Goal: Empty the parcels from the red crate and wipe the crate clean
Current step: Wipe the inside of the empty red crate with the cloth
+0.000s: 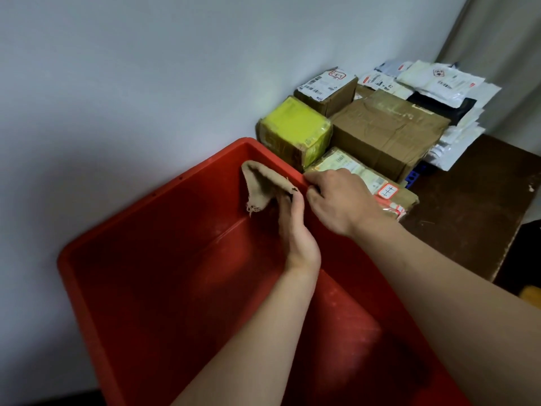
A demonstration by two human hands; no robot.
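The red crate [140,276] fills the lower middle of the view, with no parcels inside it. My left hand [295,230] reaches into the crate and holds a beige cloth [263,183] against the far right inner wall, just under the rim. My right hand [336,197] grips the crate's right rim beside the cloth. Several parcels lie on the table to the right: a yellow box [295,127], a large brown box [386,127] and a flat labelled parcel [389,194] partly under my right hand.
A grey wall [146,68] stands directly behind the crate. White and black mailer bags [439,89] are piled at the back right. The dark brown table [468,206] ends in an edge at the right, where something yellow [531,293] shows below.
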